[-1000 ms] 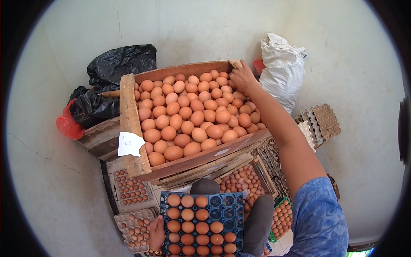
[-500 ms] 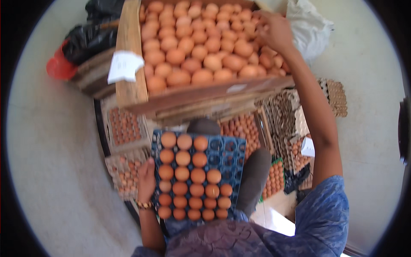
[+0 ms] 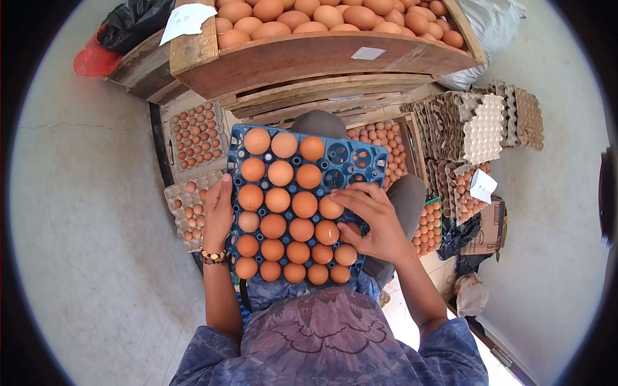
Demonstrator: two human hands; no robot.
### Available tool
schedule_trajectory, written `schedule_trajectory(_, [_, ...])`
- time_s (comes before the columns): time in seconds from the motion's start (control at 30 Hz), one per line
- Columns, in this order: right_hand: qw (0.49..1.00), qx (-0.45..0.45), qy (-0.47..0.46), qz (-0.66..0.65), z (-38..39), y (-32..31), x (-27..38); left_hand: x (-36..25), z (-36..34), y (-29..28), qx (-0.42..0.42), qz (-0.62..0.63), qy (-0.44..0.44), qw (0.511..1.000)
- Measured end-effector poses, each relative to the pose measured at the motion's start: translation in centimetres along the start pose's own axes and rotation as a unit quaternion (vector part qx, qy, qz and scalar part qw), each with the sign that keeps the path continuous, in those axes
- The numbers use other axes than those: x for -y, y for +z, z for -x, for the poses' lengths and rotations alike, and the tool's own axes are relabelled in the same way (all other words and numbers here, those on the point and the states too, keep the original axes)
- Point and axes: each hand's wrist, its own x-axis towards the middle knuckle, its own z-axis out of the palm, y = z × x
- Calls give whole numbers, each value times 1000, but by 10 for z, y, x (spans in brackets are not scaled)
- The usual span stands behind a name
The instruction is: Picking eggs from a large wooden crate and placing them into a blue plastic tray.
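A black plastic bag (image 3: 136, 27) sits beside a piece of red plastic (image 3: 95, 59) at the upper left. A white sack (image 3: 487, 40) stands opposite, stacked cartons (image 3: 475, 125) below it, then a cardboard box (image 3: 487, 226) near the right wall (image 3: 557, 199).

Blue plastic tray (image 3: 348, 166) by the knees (image 3: 409, 196) carries rows of brown eggs (image 3: 277, 200) (contact with the legs hard to tell), while pale tiled floor (image 3: 441, 275) bears stacked pulp trays (image 3: 481, 128) plus a green tray (image 3: 441, 225) of eggs.
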Motion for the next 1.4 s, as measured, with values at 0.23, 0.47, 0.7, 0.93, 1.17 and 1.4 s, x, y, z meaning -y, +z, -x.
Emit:
schedule_trajectory(0.23, [1000, -1, -11, -11, 3, 7, -10, -9, 6, -1, -14, -8, 18, 1000])
schedule_trajectory(0.47, [828, -106, 104, -540, 1, 3, -29, -16, 8, -1, 4, 16, 42, 999])
schedule_trajectory(0.7, [556, -97, 21, -825, -48, -34, -28, -5, 8, -10, -5, -44, 38, 998])
schedule_trajectory(0.93, [749, -343, -45, -565, -159, -147, -36, -14, 6, 4, 0, 8, 0, 1000])
schedule_trajectory(1.17, [912, -408, -31, 39, -318, -226, -123, -11, 2, 0, -9, -3, 2, 1000])
schedule_trajectory(1.4, [870, -275, -23, 409, -388, -251, -164, -16, -10, 2, 14, -37, -10, 999])
